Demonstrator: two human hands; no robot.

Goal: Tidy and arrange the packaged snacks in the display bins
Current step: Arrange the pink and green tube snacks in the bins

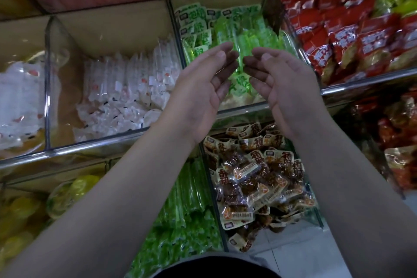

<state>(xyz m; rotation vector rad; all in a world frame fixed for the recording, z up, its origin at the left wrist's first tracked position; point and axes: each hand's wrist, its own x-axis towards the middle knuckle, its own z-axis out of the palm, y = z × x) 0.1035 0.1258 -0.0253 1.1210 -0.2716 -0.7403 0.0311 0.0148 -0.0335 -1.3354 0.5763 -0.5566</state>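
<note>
Both of my hands hover over the middle bin of green snack packets (239, 29). My left hand (203, 88) and my right hand (279, 79) face each other with palms inward and fingers slightly curled, fingertips almost meeting. Neither hand holds a packet. The green packets lie partly in rows at the back and loosely at the front, and my fingers cover some of them. The bin's clear front wall (243, 108) runs just below my hands.
White packets (126, 88) fill the bin on the left, red packets (343, 38) the bin on the right. Below are brown packets (255, 171), green sticks (187, 196) and yellow packets (27, 214). A metal rail (90, 149) edges the upper shelf.
</note>
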